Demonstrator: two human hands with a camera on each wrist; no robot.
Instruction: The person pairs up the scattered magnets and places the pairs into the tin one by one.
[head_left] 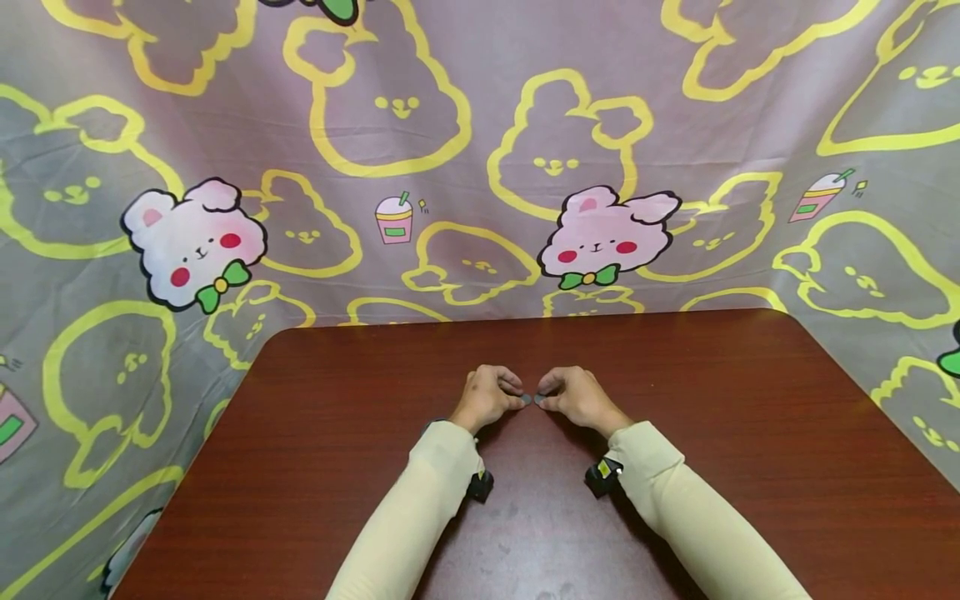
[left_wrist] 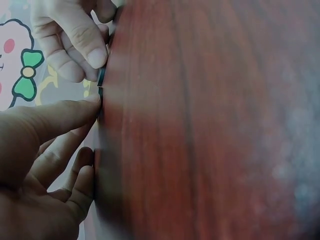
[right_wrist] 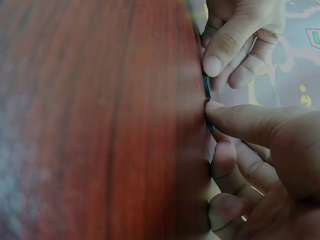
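- L hand [head_left: 487, 396] & R hand [head_left: 576, 398] meet near mid-table, fingertips pointing at each other.
- Small flat dark-grey roundish piece [head_left: 527, 399] sits at tips of L thumb & index; thumb tip bears on it, index behind. Gap btwn those fingers abt as thin as the piece, i.e. pinched.
- Second small flat dark-grey roundish piece [head_left: 538, 398] held same way at R thumb & index tips.
- Other fingers on both hands loosely bent, holding nothing.
- Both pcs poke out inward past the fingertips, side by side, v. close, btwn the hands; can't tell if edges touch.
- Pcs are low, at surface of the reddish-brown wood-grain table [head_left: 337, 417]; can't tell if lying flat or slightly raised.
- Cream long sleeves [head_left: 405, 508] on both arms, w/ small black box-like device [head_left: 602, 477] under each wrist.
- Behind table: grey-pink cloth [head_left: 480, 192] w/ yellow bear/bunny outlines, white bunny faces & pink cups.
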